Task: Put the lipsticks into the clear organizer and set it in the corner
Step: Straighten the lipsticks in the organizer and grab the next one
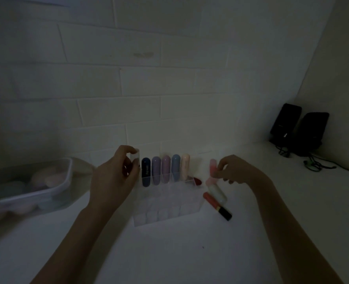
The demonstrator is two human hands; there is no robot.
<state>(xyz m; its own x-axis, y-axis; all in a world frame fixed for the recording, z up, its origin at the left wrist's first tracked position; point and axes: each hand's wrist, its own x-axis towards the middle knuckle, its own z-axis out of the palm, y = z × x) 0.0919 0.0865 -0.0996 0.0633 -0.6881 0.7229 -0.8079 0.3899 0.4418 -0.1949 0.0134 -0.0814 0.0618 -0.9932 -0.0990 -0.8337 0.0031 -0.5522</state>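
Clear plastic is what sits between your two hands: the organizer [165, 203] stands on the white counter [169, 253], close to the tiled wall [149, 89]. Its back row holds five capsule-shaped lipsticks upright, side by side — a dark navy one [146, 172] nearest your left hand, then a lilac one [156, 170], a mauve one [166, 169], a pale blue one [176, 168] and a cream one [185, 167]. The front compartments look unfilled, though the dim light makes that hard to judge.

Your left hand [113, 179] is at the organizer's back left corner, thumb and fingertips pinched on a small clear piece at the top edge; whether that is the rim itself or a separate cap you cannot tell. Your right hand [234, 171] pinches a pink lipstick [212, 171], held upright just beside the organizer's right end.

Below your right hand two more lie on the counter — a white lipstick [217, 193] and a coral tube with a black cap [217, 206], touching each other. A dark red item [198, 181] shows behind the organizer's right end.

Left of your left hand sits a plastic tub [30, 193] of pale rounded things. Well beyond your right hand, in the corner, stand two black speakers [298, 128] with cables.
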